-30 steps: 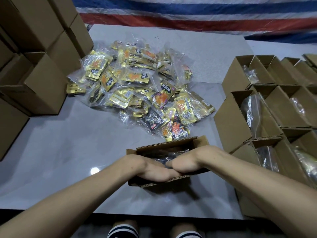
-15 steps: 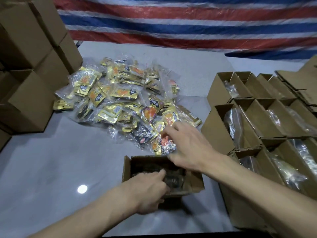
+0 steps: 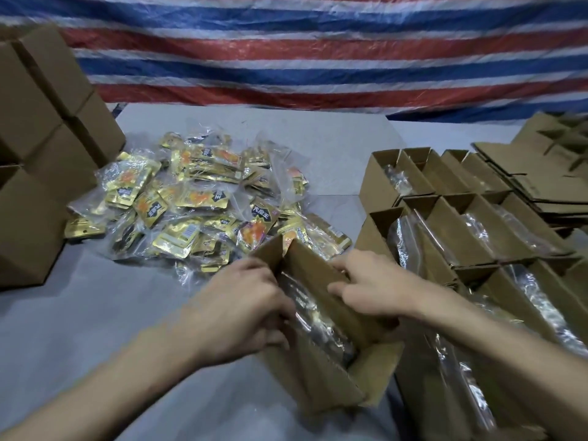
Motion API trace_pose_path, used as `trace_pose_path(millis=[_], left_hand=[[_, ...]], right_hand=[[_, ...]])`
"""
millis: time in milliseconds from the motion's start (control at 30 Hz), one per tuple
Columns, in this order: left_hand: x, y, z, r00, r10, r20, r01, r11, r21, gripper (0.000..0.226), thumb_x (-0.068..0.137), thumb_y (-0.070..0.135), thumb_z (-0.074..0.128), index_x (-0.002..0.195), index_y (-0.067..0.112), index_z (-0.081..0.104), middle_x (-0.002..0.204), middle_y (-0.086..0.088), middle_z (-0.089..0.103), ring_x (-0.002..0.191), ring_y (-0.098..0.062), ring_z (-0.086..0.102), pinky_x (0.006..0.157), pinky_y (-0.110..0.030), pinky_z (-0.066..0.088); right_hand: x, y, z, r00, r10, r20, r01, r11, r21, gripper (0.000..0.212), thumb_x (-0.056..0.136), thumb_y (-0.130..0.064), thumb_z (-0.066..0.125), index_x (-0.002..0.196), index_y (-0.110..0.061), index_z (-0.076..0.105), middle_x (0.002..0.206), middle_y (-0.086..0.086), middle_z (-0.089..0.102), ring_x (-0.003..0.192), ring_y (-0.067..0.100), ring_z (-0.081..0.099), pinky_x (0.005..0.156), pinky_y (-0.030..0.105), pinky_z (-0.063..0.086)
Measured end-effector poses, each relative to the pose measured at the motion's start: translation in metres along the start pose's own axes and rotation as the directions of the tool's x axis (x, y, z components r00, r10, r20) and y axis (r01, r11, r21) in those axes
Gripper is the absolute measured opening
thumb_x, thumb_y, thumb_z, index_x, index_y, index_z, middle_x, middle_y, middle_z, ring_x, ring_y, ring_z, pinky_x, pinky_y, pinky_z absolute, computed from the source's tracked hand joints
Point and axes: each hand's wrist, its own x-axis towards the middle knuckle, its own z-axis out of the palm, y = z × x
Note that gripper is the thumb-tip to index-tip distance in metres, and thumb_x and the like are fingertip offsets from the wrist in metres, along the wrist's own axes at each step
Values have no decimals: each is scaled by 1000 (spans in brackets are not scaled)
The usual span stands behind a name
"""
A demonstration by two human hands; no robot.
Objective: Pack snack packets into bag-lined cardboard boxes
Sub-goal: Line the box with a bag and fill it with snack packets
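An open cardboard box [image 3: 321, 345] sits near the front edge of the grey table [image 3: 79, 329], tilted so that its mouth faces up and toward the right. Inside it lies a clear plastic bag liner [image 3: 318, 326] with dark and gold packets showing through. The left hand [image 3: 241, 313] grips the box's left wall, fingers curled over the rim and reaching into the liner. The right hand [image 3: 372, 284] clasps a raised flap [image 3: 318, 275] on the far side, thumb on the near face and fingers wrapped behind it.

Just beyond the box, touching its far corner, a loose heap of snack packets [image 3: 197, 205] spreads across the middle of the table. Most are gold with orange and black print, sealed in clear wrap.

To the right, a block of open cardboard boxes [image 3: 461, 224] stands in rows, packed close together, each with a shiny plastic bag [image 3: 477, 224] inside. The nearest of these touches the right forearm. Behind them, at the far right, lies a stack of flattened cartons [image 3: 541, 173].

Along the left edge, closed cardboard boxes [image 3: 41, 148] are piled high, the lowest resting on the table just beside the packet heap. A tarpaulin [image 3: 286, 52] striped red, white and blue hangs across the back.
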Motion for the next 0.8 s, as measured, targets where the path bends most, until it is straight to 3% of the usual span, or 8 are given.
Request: trace_pose_path(millis=[100, 167, 233, 300, 433, 600, 667, 800], left_hand=[[19, -14, -19, 922, -124, -367, 78, 988, -137, 47, 75, 47, 82, 117, 32, 70, 127, 6, 63, 134, -21, 47, 119, -52, 26], [39, -14, -27, 811, -376, -448, 175, 887, -427, 72, 79, 46, 77, 142, 22, 52, 146, 0, 47, 137, -16, 39, 119, -40, 29], [62, -6, -32, 713, -607, -351, 265, 696, -667, 88, 83, 56, 69, 153, 19, 30, 150, 4, 40, 133, -11, 40, 113, -30, 35], [87, -2, -34, 690, -707, -155, 327, 496, -805, 90, 84, 65, 65, 152, 22, 24, 135, 14, 48, 115, -8, 52, 95, -27, 47], [138, -8, -43, 671, -715, 196, 458, 192, -868, 67, 90, 62, 58, 131, 12, 39, 115, -7, 57, 93, -31, 65, 77, -47, 61], [206, -24, -46, 688, -721, 83, 408, 289, -866, 26, 94, 27, 59, 90, 2, 51, 84, -9, 56, 80, -34, 67, 73, -56, 61], [232, -38, -40, 692, -721, 38, 412, 351, -841, 11, 93, 8, 49, 89, 0, 55, 82, -14, 57, 89, -40, 67, 78, -58, 59], [280, -62, -16, 694, -720, 21, 384, 345, -856, 22, 87, -4, 41, 101, -11, 58, 102, -32, 64, 93, -48, 66, 81, -58, 58]], right_hand=[[10, 12, -41, 986, 92, -140, -78, 992, 99, 12, 93, -24, 60, 100, -22, 69, 91, -1, 71, 87, 20, 67, 72, 28, 55], [25, 19, -66, 960, 152, -236, -117, 981, 156, 28, 92, -16, 59, 118, -10, 67, 111, 9, 72, 100, 26, 68, 85, 37, 57], [43, 25, -87, 933, 204, -296, -139, 964, 227, 25, 91, -11, 57, 113, -3, 66, 103, 15, 69, 90, 28, 68, 75, 35, 57], [61, 30, -103, 907, 252, -336, -162, 948, 274, 11, 88, -10, 56, 96, -6, 63, 85, 11, 62, 77, 27, 63, 59, 29, 47], [92, 43, -124, 867, 309, -390, -203, 935, 289, 5, 82, -8, 52, 85, -8, 56, 80, 12, 58, 81, 31, 62, 61, 30, 43], [127, 65, -138, 841, 333, -426, -235, 935, 267, 14, 81, -7, 49, 90, -5, 60, 85, 15, 60, 86, 33, 64, 65, 31, 45], [141, 78, -144, 825, 327, -462, -238, 941, 241, 6, 82, -7, 50, 86, -8, 55, 81, 11, 55, 82, 31, 59, 61, 30, 41], [170, 111, -148, 771, 290, -567, -236, 957, 168, 4, 84, -10, 53, 85, -14, 52, 79, 5, 54, 78, 26, 57, 56, 30, 36]])
